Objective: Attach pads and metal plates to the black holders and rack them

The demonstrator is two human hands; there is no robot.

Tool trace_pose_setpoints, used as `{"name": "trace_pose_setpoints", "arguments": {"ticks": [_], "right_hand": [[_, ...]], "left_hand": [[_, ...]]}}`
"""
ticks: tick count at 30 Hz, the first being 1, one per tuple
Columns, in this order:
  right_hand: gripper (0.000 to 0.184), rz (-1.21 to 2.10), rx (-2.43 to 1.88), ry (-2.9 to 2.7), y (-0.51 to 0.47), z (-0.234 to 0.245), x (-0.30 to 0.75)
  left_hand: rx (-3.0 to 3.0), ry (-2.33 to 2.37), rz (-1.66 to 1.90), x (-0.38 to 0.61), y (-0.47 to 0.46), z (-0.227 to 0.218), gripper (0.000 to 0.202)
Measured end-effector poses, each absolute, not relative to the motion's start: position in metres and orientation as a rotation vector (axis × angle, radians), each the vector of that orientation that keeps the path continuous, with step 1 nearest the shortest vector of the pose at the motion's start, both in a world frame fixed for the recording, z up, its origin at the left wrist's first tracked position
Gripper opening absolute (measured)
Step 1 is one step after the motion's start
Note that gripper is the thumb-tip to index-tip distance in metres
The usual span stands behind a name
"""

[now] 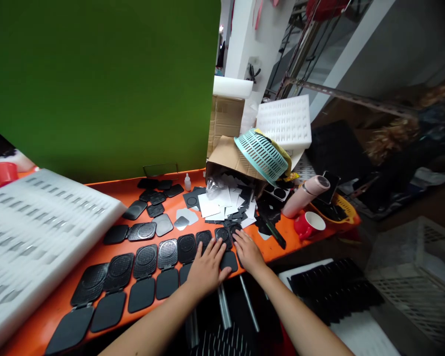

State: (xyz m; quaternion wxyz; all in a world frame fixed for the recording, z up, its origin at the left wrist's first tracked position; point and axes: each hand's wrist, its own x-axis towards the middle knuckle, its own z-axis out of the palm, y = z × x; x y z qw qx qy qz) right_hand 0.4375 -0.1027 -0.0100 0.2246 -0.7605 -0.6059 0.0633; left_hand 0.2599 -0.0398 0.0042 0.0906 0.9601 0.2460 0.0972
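A row of black hinged cases lies opened flat along the orange table [144, 326]. Each has a grid-textured half with a circle and a smooth half below it, such as this black hinged case [145, 261]. My left hand [206, 267] rests with fingers spread over cases toward the right of the row, hiding parts of them. Beside it, my right hand [247, 251] lies with outstretched fingers on the last case [235, 230]. Neither hand is wrapped round anything. Just beyond are loose white cards [211, 205] and dark square sheets [193, 199].
A white foam tray [55, 217] stands at the left. More black cases [135, 210] and a small white bottle [187, 182] lie behind the row. At right are a cardboard box [226, 153], teal basket [261, 155], pink flask [304, 197], red mug [303, 225] and black-handled tool [276, 235].
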Motion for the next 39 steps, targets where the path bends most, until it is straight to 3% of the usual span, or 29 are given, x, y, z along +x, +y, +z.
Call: {"name": "trace_pose_setpoints", "arguments": {"ticks": [7, 14, 18, 23, 27, 34, 39], "right_hand": [[0.034, 0.134, -1.928, -1.474, -0.098, 0.01, 0.42], [0.052, 1.119, -1.359, -0.736, 0.017, 0.042, 0.367], [0.058, 1.401, -1.244, -0.505, 0.107, 0.049, 0.351], [0.071, 1.391, -1.198, -0.497, 0.179, 0.05, 0.344], [0.061, 1.377, -1.149, -0.472, 0.202, 0.051, 0.341], [0.021, 1.444, -1.109, -0.448, 0.146, 0.065, 0.354], [0.028, 1.232, -1.145, -0.385, 0.037, 0.07, 0.416]], "left_hand": [[2.828, 0.703, 0.295, 0.238, -0.044, 0.024, 0.062], [3.001, 0.946, 0.39, 0.144, -0.031, 0.023, 0.052], [3.123, 1.034, 0.511, 0.118, -0.016, 0.008, 0.053], [3.219, 0.976, 0.904, 0.124, -0.001, -0.012, 0.041], [3.21, 1.033, 1.049, 0.127, 0.004, -0.016, 0.029], [3.034, 1.075, 0.574, 0.122, -0.014, 0.01, 0.056], [2.896, 1.013, 0.41, 0.119, -0.018, 0.012, 0.051]]}}
